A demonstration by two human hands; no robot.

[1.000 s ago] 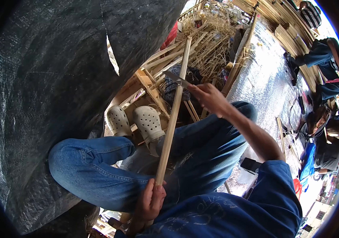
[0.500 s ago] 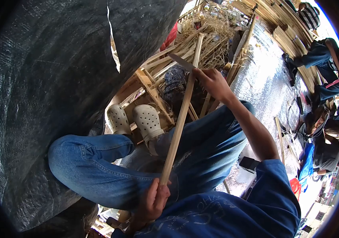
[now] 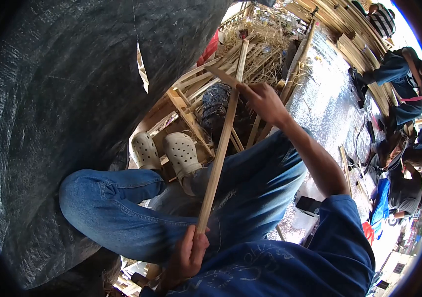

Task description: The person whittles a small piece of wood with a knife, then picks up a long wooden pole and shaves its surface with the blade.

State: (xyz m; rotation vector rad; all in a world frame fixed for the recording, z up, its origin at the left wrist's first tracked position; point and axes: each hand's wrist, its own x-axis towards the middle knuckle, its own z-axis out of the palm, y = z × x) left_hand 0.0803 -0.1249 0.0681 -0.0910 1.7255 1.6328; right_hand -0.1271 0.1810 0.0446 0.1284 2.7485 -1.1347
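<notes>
A long bamboo strip (image 3: 219,161) slants across my lap, its far end above the pile of split pieces. Its near end is gripped in my closed left hand (image 3: 188,253), close to my shirt. My right hand (image 3: 265,103) is closed around a knife (image 3: 222,77), whose handle is hidden in my fingers. The blade points to the upper left and crosses the strip near its far end. Beneath the strip are my legs in blue jeans (image 3: 117,213) and my beige clogs (image 3: 181,151).
A black tarp (image 3: 72,109) hangs on the left, with a slit in it. Split strips and shavings (image 3: 265,54) lie ahead, beside a wooden frame (image 3: 191,119). Silvery sheeting (image 3: 327,94) covers the ground at right, with a dark phone-like object (image 3: 310,204) on it. Several people sit farther right.
My right hand and the knife have shifted slightly left along with the strip's far end. The blade's face now looks browner and less bright. My left hand keeps its grip.
</notes>
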